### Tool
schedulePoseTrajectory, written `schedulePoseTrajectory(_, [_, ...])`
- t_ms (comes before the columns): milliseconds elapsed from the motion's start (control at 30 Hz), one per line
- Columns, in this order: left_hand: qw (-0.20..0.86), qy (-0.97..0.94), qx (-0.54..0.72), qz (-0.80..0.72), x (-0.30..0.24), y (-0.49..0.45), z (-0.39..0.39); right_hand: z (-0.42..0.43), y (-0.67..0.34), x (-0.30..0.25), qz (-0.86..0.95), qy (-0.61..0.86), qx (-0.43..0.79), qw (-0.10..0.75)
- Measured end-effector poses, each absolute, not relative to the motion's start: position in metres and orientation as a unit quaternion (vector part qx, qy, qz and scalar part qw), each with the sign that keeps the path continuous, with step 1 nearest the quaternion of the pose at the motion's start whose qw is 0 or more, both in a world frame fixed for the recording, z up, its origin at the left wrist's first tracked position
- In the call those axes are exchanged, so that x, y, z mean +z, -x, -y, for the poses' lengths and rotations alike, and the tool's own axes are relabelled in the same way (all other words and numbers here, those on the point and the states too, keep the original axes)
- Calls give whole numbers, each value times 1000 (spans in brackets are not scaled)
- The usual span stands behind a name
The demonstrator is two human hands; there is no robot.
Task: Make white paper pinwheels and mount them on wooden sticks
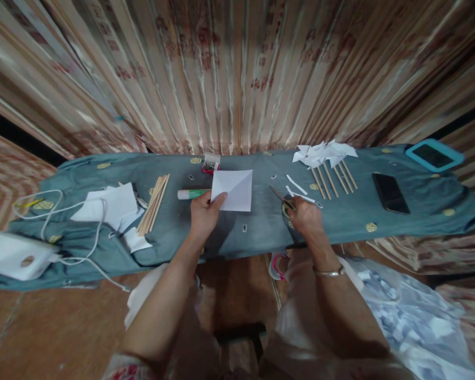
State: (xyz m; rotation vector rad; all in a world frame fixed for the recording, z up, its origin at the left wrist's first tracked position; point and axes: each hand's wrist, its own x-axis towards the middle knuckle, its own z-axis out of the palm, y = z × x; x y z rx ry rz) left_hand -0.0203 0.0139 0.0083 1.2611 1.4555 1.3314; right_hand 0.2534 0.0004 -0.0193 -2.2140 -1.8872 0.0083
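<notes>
My left hand (204, 212) pinches a white paper square (234, 191) by its left edge, thumb on top; a diagonal crease runs across the sheet. In my right hand (306, 215) is a pair of scissors (282, 198), its blades pointing up and left toward the paper but apart from it. Behind my left fingers lies a white and green glue stick (192, 194), partly hidden. Two thin paper strips (296, 184) rest just beyond my right hand. A small red box (211, 163) with tiny pins or tacks stands behind the paper.
Wooden sticks (153, 206) and white paper sheets (111, 207) lie at left, near a white device (19, 256) with a cable. At right are paper pinwheels (324, 154) on sticks, a black phone (391, 193) and a blue-framed tablet (434, 155). A plastic bag (415, 311) of scraps sits below.
</notes>
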Motion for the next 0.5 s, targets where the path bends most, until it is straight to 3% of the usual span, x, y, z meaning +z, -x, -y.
schedulePoseTrajectory(100, [379, -496, 530, -574, 8, 24, -16, -1, -247, -16, 611, 755, 107, 212])
schedulePoseTrajectory(200, [365, -502, 532, -577, 9, 29, -19, 1, -234, -15, 526, 692, 338, 361])
schedulePoseTrajectory(267, [357, -501, 538, -576, 9, 33, -21, 4, -222, -13, 448, 615, 499, 416])
schedulePoseTrajectory(367, [339, -497, 549, -580, 10, 38, -23, 11, -204, -10, 360, 543, 629, 424])
schedulePoseTrajectory(500, [318, -506, 550, -584, 13, 45, -25, 20, -190, -6, 359, 509, 674, 398])
